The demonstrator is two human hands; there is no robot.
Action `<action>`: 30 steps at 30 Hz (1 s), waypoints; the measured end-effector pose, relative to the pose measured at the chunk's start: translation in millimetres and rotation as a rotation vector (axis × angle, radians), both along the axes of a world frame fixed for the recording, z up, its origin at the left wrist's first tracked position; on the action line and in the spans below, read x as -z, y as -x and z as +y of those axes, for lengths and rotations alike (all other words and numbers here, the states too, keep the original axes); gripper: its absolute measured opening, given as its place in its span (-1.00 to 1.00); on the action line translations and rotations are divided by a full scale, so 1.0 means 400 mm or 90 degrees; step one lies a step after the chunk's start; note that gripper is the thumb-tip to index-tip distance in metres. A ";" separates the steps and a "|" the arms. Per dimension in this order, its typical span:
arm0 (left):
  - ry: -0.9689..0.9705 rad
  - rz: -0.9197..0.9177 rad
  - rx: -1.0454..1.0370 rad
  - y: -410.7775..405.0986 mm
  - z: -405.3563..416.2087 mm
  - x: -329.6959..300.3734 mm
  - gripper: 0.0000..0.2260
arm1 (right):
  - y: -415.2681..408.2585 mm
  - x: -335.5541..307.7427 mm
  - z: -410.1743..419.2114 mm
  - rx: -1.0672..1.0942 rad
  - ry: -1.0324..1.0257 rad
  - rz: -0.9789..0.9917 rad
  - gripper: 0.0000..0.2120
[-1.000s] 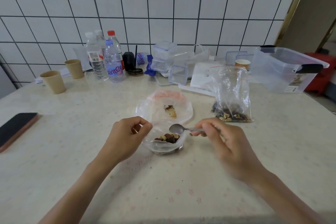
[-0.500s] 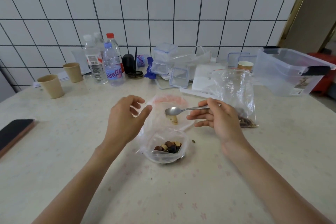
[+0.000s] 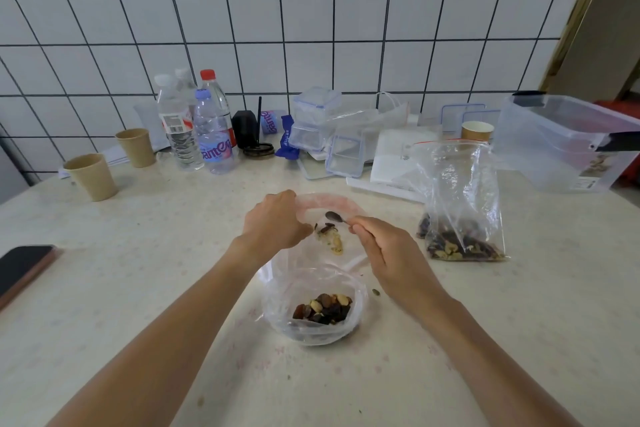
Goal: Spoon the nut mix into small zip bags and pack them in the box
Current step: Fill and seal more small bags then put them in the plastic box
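Three tan paper cups [image 3: 91, 177], three clear plastic water bottles [image 3: 212, 135], three clear plastic zip bags holding nuts [image 3: 460, 204], one dark phone [image 3: 20, 269].

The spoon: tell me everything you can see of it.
The spoon is small and looks like metal, with a dark, shiny oval bowl and a thin handle. The right hand pinches the handle, hiding most of it. The bowl points away and leftward, poised in the mouth of the small zip bag, just above a few nuts lying there. The left hand grips the bag's rim, not the spoon.
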State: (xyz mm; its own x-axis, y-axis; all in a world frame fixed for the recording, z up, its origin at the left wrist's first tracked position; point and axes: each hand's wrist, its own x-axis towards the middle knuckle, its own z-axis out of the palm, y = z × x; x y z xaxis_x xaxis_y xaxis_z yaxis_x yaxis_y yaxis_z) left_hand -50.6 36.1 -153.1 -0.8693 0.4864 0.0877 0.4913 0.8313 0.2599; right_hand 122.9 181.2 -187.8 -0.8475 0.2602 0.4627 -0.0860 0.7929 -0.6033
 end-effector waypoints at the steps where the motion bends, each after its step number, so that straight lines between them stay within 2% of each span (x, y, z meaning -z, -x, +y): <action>1: -0.004 0.001 -0.002 0.005 0.002 0.003 -0.63 | 0.004 0.005 0.001 -0.002 -0.006 -0.008 -0.69; 8: -0.033 -0.004 -0.016 0.012 0.004 0.016 -0.88 | 0.013 0.016 0.012 -0.036 -0.035 -0.080 -0.67; 14: -0.045 0.029 -0.034 0.014 0.002 0.023 -0.73 | 0.008 0.008 0.012 -0.086 -0.039 -0.116 -0.64; 20: -0.079 0.066 -0.027 0.010 -0.001 0.019 -0.81 | -0.004 0.011 0.014 -0.107 -0.036 -0.111 -0.66; 26: -0.112 0.043 0.025 0.002 0.007 0.020 -0.89 | 0.000 0.008 0.007 -0.075 0.026 -0.009 -0.70; 30: -0.110 0.041 0.058 -0.003 0.007 0.019 -0.93 | 0.006 0.002 0.004 -0.100 0.025 -0.049 -0.69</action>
